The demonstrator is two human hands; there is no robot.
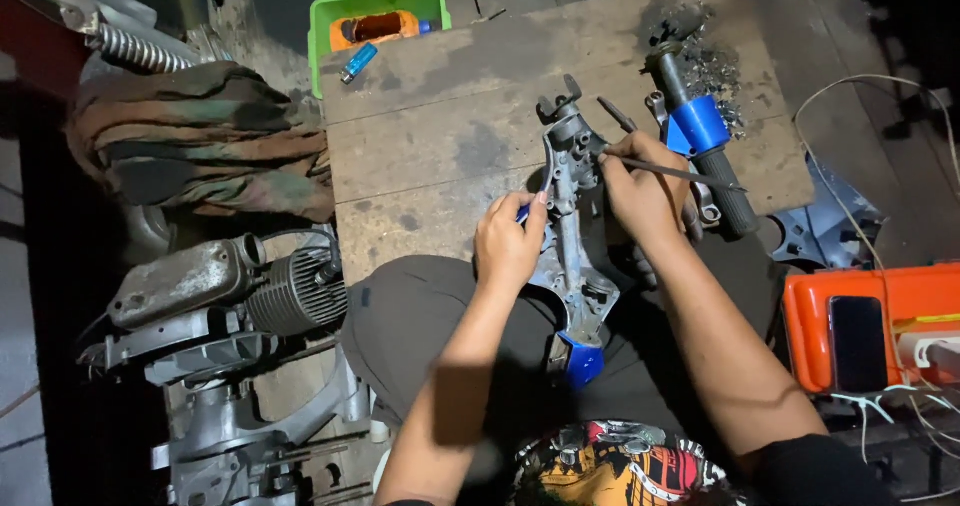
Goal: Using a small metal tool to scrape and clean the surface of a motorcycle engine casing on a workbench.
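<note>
1. while the grey metal casting [572,228] rests from lap to desk [440,116] at centre, the left hand [508,246] clasps its 9 o'clock edge.
2. right hand [645,188] grips a thin rod [680,172], tip on the casting's upper part.
3. work looks midway; blue-wrapped handle [700,141] lies apart at 2 o'clock.

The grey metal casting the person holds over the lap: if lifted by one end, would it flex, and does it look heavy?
The casting is probably rigid: it looks like cast metal with thick ribs. It seems fairly heavy for its size; the left hand steadies it while the right hand works with a thin tool. Its uneven shape makes rolling unlikely.
</note>
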